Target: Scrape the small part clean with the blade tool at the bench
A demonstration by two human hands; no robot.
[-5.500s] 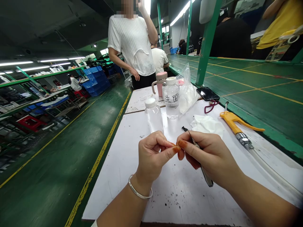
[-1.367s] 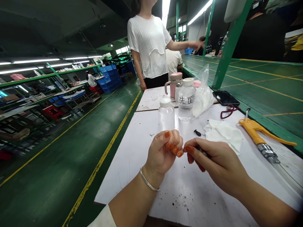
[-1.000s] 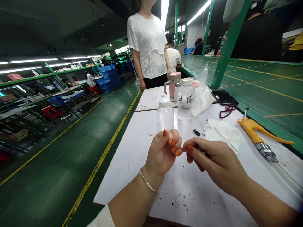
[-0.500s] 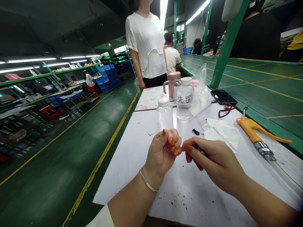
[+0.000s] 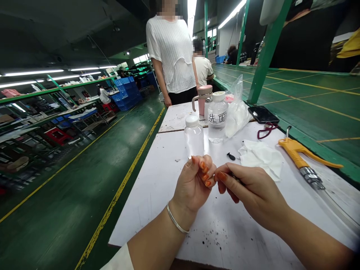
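Observation:
My left hand (image 5: 194,182) is raised over the white table (image 5: 146,195), its fingers curled in towards the palm; whatever they may hold is hidden. Against its fingertips rests my right hand (image 5: 247,183), with thumb and forefinger pinched on a thin dark tool, most of which the fingers cover. Just behind the hands stands a clear bottle (image 5: 194,137) with a white cap. A small black piece (image 5: 231,156) lies beyond my right hand, near a crumpled white cloth (image 5: 261,157). Black specks (image 5: 215,240) are scattered on the table below my hands.
A yellow air gun (image 5: 295,153) with a hose lies at the right. Further back are a labelled bottle (image 5: 217,118), a pink mug (image 5: 204,99), a plastic bag (image 5: 237,114) and a phone (image 5: 263,113). A person in a white top (image 5: 173,56) stands beyond the table.
The view has shifted slightly, so the table things sit a little further left. My hands keep almost the same pose, fingertips together.

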